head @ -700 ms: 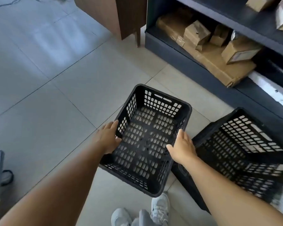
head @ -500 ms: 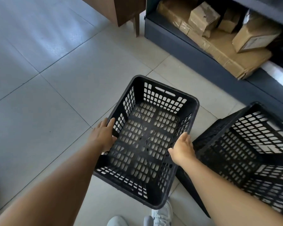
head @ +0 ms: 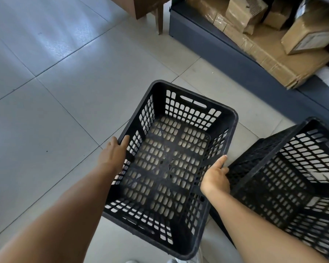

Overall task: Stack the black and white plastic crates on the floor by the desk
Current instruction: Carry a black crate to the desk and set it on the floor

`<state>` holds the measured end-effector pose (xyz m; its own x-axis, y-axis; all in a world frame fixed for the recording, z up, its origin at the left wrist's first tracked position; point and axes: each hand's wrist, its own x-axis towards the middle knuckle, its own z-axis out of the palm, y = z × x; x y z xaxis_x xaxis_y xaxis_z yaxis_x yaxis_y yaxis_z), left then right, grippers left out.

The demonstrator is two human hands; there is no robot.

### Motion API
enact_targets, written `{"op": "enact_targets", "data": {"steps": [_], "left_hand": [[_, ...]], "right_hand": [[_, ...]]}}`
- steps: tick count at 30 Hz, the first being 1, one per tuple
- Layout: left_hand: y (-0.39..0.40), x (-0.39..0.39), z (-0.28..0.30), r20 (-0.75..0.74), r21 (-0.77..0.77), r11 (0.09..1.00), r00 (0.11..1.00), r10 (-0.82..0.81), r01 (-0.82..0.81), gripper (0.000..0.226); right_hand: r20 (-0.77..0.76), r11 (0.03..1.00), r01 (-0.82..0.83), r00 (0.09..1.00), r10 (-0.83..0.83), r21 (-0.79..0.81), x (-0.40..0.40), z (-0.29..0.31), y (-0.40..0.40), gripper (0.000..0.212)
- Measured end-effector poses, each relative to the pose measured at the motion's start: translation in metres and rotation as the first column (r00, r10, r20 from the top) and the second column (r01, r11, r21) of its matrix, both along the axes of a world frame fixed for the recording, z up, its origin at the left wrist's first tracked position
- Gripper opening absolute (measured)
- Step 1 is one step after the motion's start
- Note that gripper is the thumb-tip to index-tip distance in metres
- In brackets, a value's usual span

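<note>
A black perforated plastic crate (head: 171,164) is in the middle of the head view, held above the tiled floor. My left hand (head: 113,154) grips its left rim and my right hand (head: 216,177) grips its right rim. Its inside holds nothing. A second black crate (head: 292,177) stands tilted on the floor at the right, its near wall close to my right hand. No white crate is in view.
A dark low shelf unit (head: 226,48) with cardboard boxes (head: 273,40) runs along the upper right. A brown wooden furniture leg (head: 160,18) stands at the top centre. Grey floor tiles (head: 55,92) spread to the left. A shoe tip (head: 179,260) shows at the bottom edge.
The view has shifted, so the held crate and the shelf sit closer and larger. Both hands keep their hold on the rims; my shoes have slipped almost out of view.
</note>
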<state>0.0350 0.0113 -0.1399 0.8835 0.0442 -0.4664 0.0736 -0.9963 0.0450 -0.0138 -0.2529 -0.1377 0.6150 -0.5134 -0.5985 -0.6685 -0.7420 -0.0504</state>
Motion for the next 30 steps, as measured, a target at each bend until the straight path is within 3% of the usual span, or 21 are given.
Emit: {"op": "enact_targets", "data": {"steps": [3,11,17,24,26,30], "left_hand": [[0.010,-0.007,0.007,0.021,-0.015,0.999,0.999,0.050,-0.050,0.090],[0.056,-0.001,0.076,0.042,0.016,0.973,0.973,0.228,-0.228,0.077],[0.100,0.022,0.135,0.053,0.008,0.945,0.943,0.327,-0.328,0.067],[0.173,0.093,0.150,0.058,-0.032,0.889,0.887,0.458,-0.457,0.063],[0.195,0.118,0.148,0.056,-0.047,0.872,0.870,0.490,-0.488,0.061],[0.231,0.170,0.140,0.055,-0.046,0.841,0.839,0.541,-0.539,0.059]], "right_hand": [[0.004,0.998,-0.061,0.998,0.061,0.007,0.006,0.011,0.006,0.094],[0.029,0.986,-0.161,0.987,0.159,0.047,0.046,0.063,0.044,0.096],[0.136,0.972,-0.175,0.979,0.155,0.154,0.107,0.107,0.082,0.072],[0.197,0.959,-0.233,0.960,0.201,0.158,0.229,0.125,0.160,0.049],[0.198,0.956,-0.254,0.954,0.223,0.148,0.264,0.125,0.185,0.052],[0.178,0.910,-0.406,0.905,0.386,0.089,0.331,0.124,0.232,0.082]]}}
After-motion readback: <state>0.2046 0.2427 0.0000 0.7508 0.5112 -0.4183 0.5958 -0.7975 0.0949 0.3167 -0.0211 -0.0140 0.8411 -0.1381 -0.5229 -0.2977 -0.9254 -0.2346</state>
